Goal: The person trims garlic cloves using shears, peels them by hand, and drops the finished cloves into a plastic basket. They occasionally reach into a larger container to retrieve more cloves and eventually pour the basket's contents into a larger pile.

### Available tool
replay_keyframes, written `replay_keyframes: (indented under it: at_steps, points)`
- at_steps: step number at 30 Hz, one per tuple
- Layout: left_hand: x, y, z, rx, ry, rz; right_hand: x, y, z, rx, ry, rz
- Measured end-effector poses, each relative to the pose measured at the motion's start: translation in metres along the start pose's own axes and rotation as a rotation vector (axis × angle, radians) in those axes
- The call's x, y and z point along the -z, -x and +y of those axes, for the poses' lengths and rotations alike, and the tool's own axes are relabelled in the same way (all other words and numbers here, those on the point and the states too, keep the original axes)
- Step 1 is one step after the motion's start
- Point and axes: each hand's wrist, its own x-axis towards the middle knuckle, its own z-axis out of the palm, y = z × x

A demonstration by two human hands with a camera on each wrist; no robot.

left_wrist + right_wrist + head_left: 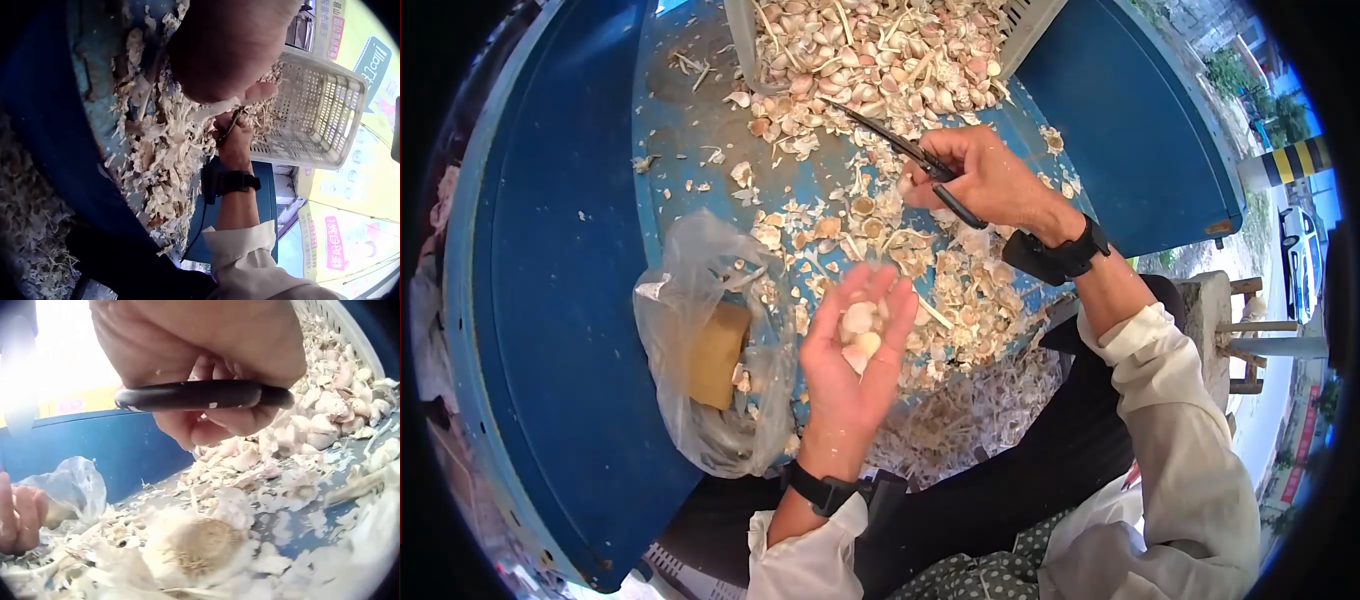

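In the head view the left hand [855, 345] is palm up with fingers slightly bent, cupping several pale garlic cloves [860, 320]. Above and to the right, the right hand [980, 175] grips black-handled scissors [885, 135], blades pointing to the upper left. Something small and pale shows at its fingertips; cannot tell what. In the right wrist view a black scissor handle [187, 395] crosses beneath the right palm [206, 337]. The left wrist view shows the left hand [231, 50] close up, with the right hand [236, 144] beyond it.
A heap of garlic cloves [880, 60] lies by a pale plastic crate [312, 106] at the far end. Papery skins and stalks [970, 310] cover much of the blue surface. A clear bag [685, 410] with a tan block [720, 355] lies left of the left hand.
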Motion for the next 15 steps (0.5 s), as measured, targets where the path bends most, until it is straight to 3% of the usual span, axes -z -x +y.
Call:
replay_keyframes:
  at_steps: [1, 2, 4, 6, 8, 12, 15]
  points:
    - [-0.001, -0.001, -0.001, -0.013, 0.0, -0.031, -0.005, 0.011, -0.016, -0.044, -0.097, -0.161]
    - [-0.003, -0.002, 0.0, -0.028, -0.002, -0.062, -0.009, 0.013, -0.017, 0.055, -0.025, -0.193]
    - [-0.004, 0.003, 0.002, -0.046, -0.01, -0.036, -0.009, -0.006, 0.005, 0.125, 0.26, 0.052]
    - [0.004, 0.001, 0.004, -0.02, 0.007, -0.077, 0.004, -0.036, 0.034, 0.063, 0.437, 0.266]
    - [0.012, -0.003, 0.007, 0.013, 0.032, -0.114, 0.011, -0.056, 0.061, 0.068, 0.532, 0.291]
    - [0.017, -0.006, 0.008, 0.042, 0.032, -0.138, 0.018, -0.06, 0.066, 0.174, 0.628, 0.268]
    - [0.011, -0.002, 0.007, 0.022, 0.038, -0.156, 0.01, -0.032, 0.04, 0.037, 0.394, 0.216]
